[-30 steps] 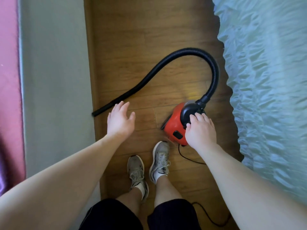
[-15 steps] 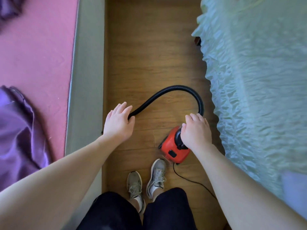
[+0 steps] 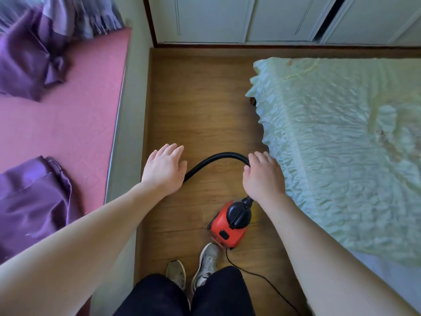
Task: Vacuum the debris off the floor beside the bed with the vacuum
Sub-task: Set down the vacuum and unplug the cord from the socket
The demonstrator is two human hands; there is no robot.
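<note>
A small red vacuum (image 3: 227, 226) with a black handle stands on the wooden floor (image 3: 200, 106) beside the bed (image 3: 341, 144). Its black hose (image 3: 216, 157) arcs up and left from the body. My left hand (image 3: 165, 168) hovers over the floor with straight fingers and covers the hose's far end. My right hand (image 3: 263, 176) hovers with relaxed fingers above the hose's bend, holding nothing. A black cord (image 3: 262, 277) trails from the vacuum toward the bottom right. I see no distinct debris on the floor.
A pink mat (image 3: 68, 124) with purple fabric (image 3: 32, 201) lies on a raised platform at left. White closet doors (image 3: 250, 19) close off the far end. My two shoes (image 3: 193, 267) stand just behind the vacuum.
My right hand has lifted off the vacuum's handle and now hovers above the hose. The view has risen, showing more floor, the bed top and the closet.
</note>
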